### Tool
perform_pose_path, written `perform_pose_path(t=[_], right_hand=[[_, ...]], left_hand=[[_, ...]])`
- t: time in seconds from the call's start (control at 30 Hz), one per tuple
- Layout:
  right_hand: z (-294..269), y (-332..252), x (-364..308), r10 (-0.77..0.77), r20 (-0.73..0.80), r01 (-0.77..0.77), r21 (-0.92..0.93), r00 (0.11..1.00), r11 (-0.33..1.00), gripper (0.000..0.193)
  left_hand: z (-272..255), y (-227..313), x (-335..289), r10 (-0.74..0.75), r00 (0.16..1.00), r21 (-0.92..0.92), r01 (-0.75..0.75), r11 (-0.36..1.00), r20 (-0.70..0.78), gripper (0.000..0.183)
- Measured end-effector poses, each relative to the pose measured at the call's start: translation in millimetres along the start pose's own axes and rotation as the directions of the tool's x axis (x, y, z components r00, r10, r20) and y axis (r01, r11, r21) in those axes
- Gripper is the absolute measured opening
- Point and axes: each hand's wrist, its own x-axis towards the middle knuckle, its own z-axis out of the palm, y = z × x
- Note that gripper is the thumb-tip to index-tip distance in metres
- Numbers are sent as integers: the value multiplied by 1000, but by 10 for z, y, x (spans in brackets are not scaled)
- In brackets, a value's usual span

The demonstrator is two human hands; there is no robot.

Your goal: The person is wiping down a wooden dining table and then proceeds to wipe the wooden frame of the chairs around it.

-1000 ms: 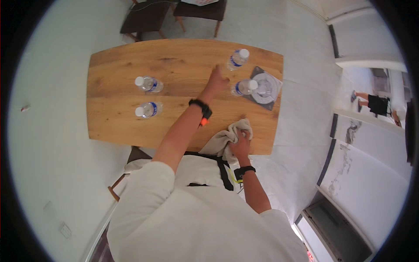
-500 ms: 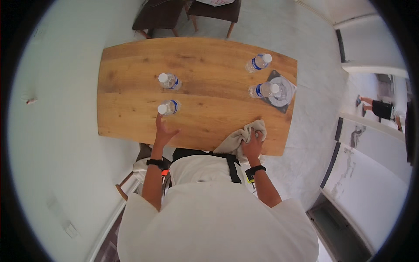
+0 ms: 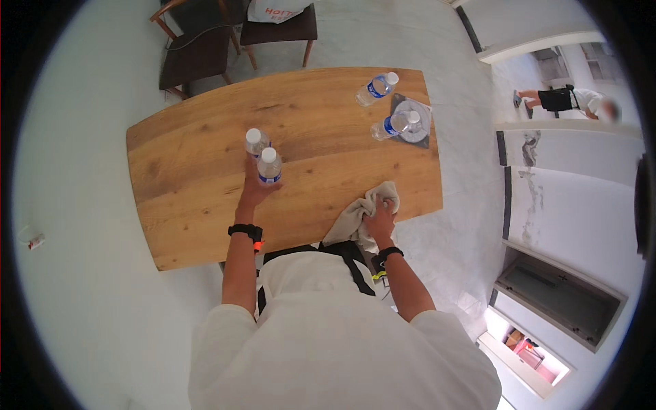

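My left hand (image 3: 255,188) is closed round the lower part of a clear plastic water bottle (image 3: 270,166) with a white cap and blue label. Right behind it stands a second bottle (image 3: 255,142) of the same kind, partly covered by the first. My right hand (image 3: 381,220) grips a crumpled beige cloth (image 3: 355,217) near the front right of the wooden table (image 3: 198,184). The cloth hangs toward the table's near edge.
Two more bottles, one farther back (image 3: 376,89) and one nearer (image 3: 394,126), stand at the far right, beside a square grey-and-white item (image 3: 415,132). Dark chairs (image 3: 198,58) are beyond the table, one bearing a white bag (image 3: 275,9). Another person (image 3: 557,100) is off to the right.
My left hand has gone from reaching beside the near bottle to gripping it, and that bottle now overlaps the one behind. The view has turned. The cloth stays under my right hand.
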Motion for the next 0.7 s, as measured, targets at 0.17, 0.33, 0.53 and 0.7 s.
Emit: perform_pose_path(t=[0.17, 0.33, 0.53, 0.7], right_hand=[[-34, -109, -12, 47, 45, -49, 36, 998, 998, 81], [8, -60, 26, -26, 33, 25, 19, 999, 1000, 84], [-397, -832, 53, 38, 311, 5, -134, 950, 991, 88], [-925, -1426, 257, 62, 347, 70, -354, 936, 933, 92]], left_hand=[[-30, -215, 40, 170, 985, 302, -167, 939, 15, 111], [158, -284, 144, 223, 970, 280, -189, 941, -94, 97], [201, -130, 268, 5, 1000, 450, -3, 893, -2, 78], [176, -107, 322, -15, 999, 490, -4, 872, 34, 69]])
